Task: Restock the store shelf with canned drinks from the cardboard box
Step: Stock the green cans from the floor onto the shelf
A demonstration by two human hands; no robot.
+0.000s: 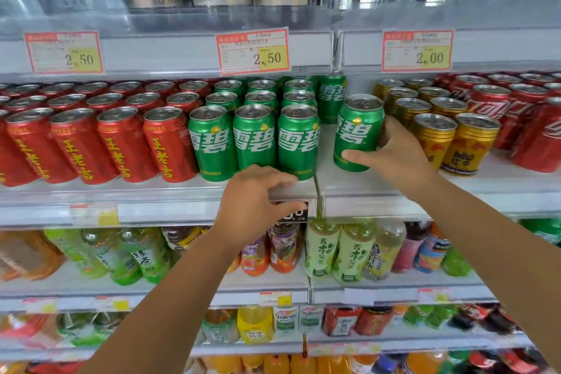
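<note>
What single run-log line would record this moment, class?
task: restock | right hand: grips green can | left hand: holds shelf edge

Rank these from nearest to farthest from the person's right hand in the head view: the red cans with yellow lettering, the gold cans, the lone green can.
1. Gripped by the right hand: lone green can.
2. Just to the hand's right, partly behind it: gold cans.
3. Far left on the shelf: red cans with yellow lettering.

- Three red-bordered paper price tags (252, 51), far.
- Four green metal drink cans (254, 138) nearest: three left, one right.
- Two gold metal cans (434, 136), near right.
- Two bare hands (255, 200).
</note>
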